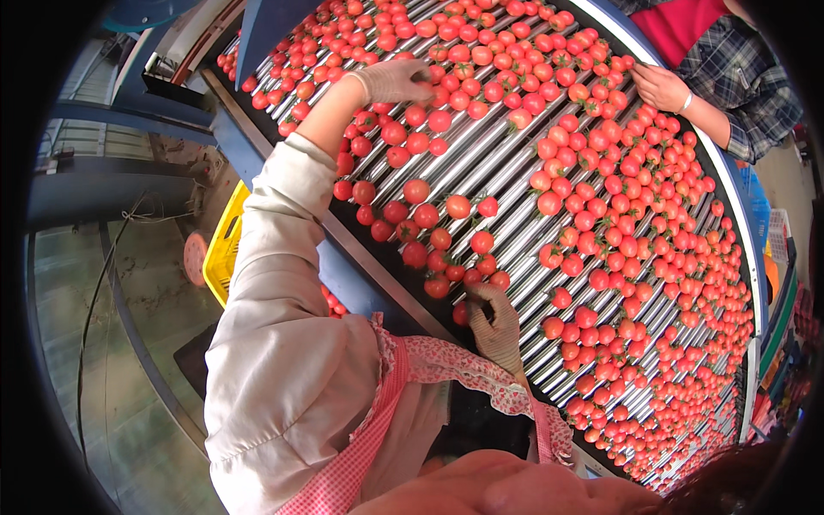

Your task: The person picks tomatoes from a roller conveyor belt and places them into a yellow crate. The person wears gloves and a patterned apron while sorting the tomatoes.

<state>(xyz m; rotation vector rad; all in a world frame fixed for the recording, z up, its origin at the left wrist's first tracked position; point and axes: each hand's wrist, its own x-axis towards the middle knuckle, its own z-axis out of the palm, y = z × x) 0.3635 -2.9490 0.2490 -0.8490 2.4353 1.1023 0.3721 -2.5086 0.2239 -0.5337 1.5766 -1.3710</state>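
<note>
Red tomatoes [608, 241], many with green calyxes, lie over a conveyor of metal rollers [496, 158]. My left hand [399, 80], in a pale knit glove, reaches over the far left part of the belt. Its blurred fingertips are among tomatoes, and whether they grip one is hidden. Near the belt's close edge is my right hand [496, 322], gloved too, with bent fingers and a dark gap inside the curl. A tomato [460, 313] lies against its fingertips; whether it is held cannot be told. Tomatoes are densest towards the right.
Across the belt, a co-worker's bare hand [660, 88] touches tomatoes at the far rim. The conveyor's metal side rail [386, 280] runs before me. A yellow plastic crate [225, 248] stands below at left, near blue metal framing [283, 29]. Blue and white crates [777, 235] are beyond the right rim.
</note>
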